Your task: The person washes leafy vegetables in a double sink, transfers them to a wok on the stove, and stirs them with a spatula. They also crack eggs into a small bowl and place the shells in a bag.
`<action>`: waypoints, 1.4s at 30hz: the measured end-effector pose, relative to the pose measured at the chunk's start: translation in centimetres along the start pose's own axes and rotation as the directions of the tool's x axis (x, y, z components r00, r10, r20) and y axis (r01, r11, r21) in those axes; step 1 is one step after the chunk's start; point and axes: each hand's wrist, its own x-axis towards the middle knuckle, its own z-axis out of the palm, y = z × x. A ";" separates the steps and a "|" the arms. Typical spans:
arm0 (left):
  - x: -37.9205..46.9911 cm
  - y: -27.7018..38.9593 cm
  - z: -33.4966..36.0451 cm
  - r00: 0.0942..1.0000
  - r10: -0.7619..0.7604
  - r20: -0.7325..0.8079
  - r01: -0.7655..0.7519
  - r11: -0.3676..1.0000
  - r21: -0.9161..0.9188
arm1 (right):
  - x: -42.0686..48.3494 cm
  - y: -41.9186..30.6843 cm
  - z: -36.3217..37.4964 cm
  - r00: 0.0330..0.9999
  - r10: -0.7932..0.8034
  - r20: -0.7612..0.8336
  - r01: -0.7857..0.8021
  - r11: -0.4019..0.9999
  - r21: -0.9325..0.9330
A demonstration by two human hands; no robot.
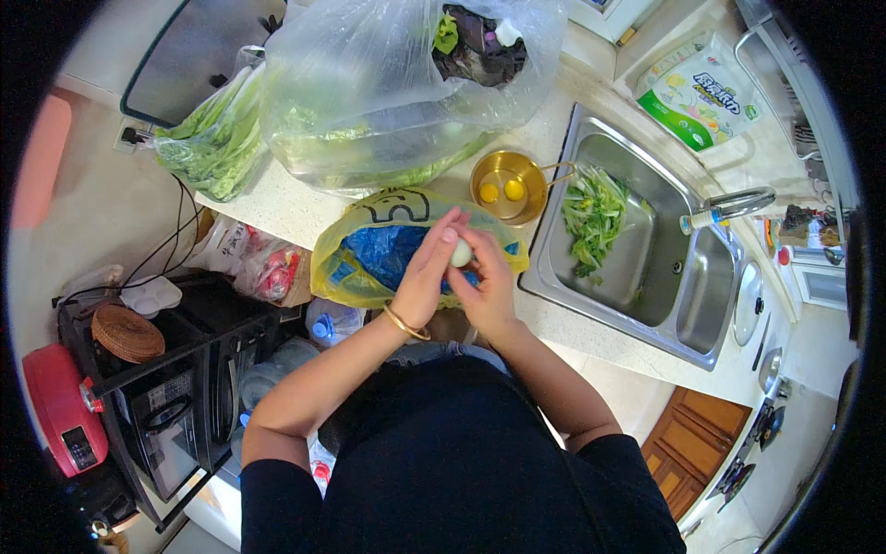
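Note:
A pale, greenish-white egg (461, 253) sits between my two hands. My left hand (430, 269), with a gold bangle at the wrist, lies against the egg's left side. The fingers of my right hand (490, 277) curl around its other side. Beneath both hands is a yellow plastic bag (367, 299) with crumpled blue plastic (381, 249) inside. Just beyond my right hand, a gold-coloured metal pan (511, 209) contains two raw egg yolks (513, 190). Its handle reaches over the rim of the sink.
Leafy greens (594, 218) lie in a steel sink (633, 291) with a faucet (734, 204) at right. A large clear bag of vegetables (346, 90) and bagged lettuce (214, 138) occupy the back counter. Left stands a black rack (208, 339) with a woven basket (129, 334).

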 end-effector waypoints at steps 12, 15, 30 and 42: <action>4.6 -3.7 -9.9 0.962 -0.111 0.249 -0.246 0.043 0.968 | -5.5 5.8 -6.8 0.963 0.162 -0.214 -0.241 0.872 -0.427; 4.4 -3.9 -10.1 0.962 -0.044 0.270 -0.265 0.103 0.959 | -5.0 7.7 -6.5 0.977 -0.187 -0.101 0.090 0.797 -0.597; 1.7 3.5 -4.3 0.978 0.118 0.169 -0.196 0.272 0.942 | -4.1 8.1 -6.6 0.948 0.174 -0.268 -0.267 0.892 -0.366; 8.0 1.4 2.6 0.934 -0.058 0.352 -0.107 0.896 0.431 | 3.7 1.2 -10.2 0.830 0.533 0.165 -0.501 0.583 0.640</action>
